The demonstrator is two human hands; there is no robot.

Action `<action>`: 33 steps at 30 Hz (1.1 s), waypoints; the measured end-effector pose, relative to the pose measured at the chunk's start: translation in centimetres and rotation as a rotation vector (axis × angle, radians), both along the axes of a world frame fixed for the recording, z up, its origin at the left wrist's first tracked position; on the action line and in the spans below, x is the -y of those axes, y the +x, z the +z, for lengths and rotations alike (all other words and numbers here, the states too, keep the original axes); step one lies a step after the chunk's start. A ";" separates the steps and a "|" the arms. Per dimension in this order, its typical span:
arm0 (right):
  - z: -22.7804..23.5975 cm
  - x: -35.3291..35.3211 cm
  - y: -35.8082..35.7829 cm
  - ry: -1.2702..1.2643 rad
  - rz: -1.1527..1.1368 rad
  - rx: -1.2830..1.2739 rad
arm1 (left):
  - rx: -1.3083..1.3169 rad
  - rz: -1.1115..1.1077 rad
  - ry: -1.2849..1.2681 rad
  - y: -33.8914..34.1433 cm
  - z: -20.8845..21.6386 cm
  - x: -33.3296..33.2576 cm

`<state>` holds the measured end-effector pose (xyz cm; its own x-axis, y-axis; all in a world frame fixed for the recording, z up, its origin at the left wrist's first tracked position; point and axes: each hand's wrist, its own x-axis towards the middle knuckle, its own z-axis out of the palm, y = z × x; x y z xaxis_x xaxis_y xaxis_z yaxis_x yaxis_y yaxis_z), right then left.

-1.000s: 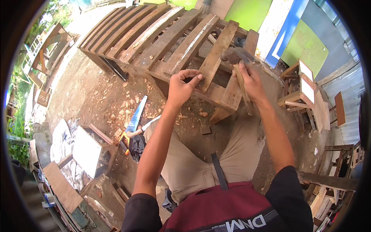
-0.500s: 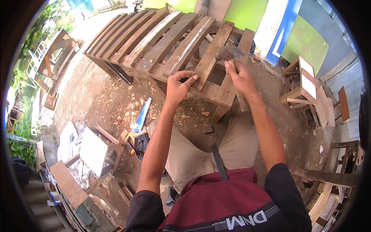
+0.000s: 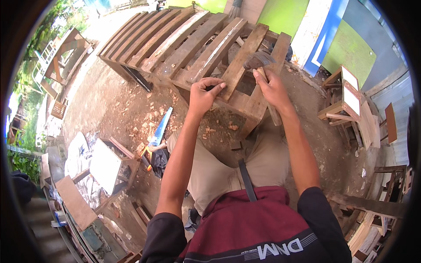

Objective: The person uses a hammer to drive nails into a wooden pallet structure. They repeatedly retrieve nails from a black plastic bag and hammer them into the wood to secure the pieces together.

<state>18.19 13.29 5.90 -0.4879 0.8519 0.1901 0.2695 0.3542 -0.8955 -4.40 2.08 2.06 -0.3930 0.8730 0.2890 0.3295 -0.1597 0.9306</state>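
Observation:
A slatted wooden frame (image 3: 175,44) of long planks stands in front of me on bare earth. My left hand (image 3: 204,94) grips the near end of one slat (image 3: 243,57), fingers curled over its edge. My right hand (image 3: 272,87) is closed around the wooden handle of a hammer (image 3: 258,61), whose dark metal head is raised just above the slat next to the frame's near corner post (image 3: 258,107).
A blue-bladed handsaw (image 3: 158,131) lies on the ground to my left among wood chips. Small wooden stools (image 3: 344,94) stand at the right. A white board (image 3: 105,164) and planks lie lower left. Green and blue panels (image 3: 329,30) lean behind the frame.
The view has tilted, so the frame sits a little higher. My right hand has lifted the hammer head up over the slat. My left hand keeps its hold.

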 end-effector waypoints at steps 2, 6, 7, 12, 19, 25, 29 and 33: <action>0.0 -0.1 -0.1 0.001 0.012 0.016 | -0.048 0.010 0.018 0.1 0.0 0.0; -0.1 -0.2 -0.1 0.044 0.015 0.011 | -0.078 0.032 0.025 0.5 0.3 0.1; -0.2 -0.2 -0.1 0.047 0.017 0.007 | -0.052 0.032 0.017 0.5 0.3 0.2; -0.6 -0.4 -0.1 0.044 0.010 0.004 | -0.067 0.046 0.039 0.5 0.0 0.1; 0.0 0.1 -0.2 0.027 0.003 0.012 | -0.094 0.090 0.115 0.6 -0.8 -0.1; 0.1 0.2 0.0 0.045 0.004 0.011 | -0.109 0.128 0.152 1.1 -1.2 -0.1; 0.6 0.4 0.0 0.029 0.005 0.043 | -0.120 0.140 0.163 1.3 -1.2 0.0; 0.3 0.7 0.1 0.039 -0.003 0.040 | -0.162 0.132 0.168 1.4 -0.9 0.1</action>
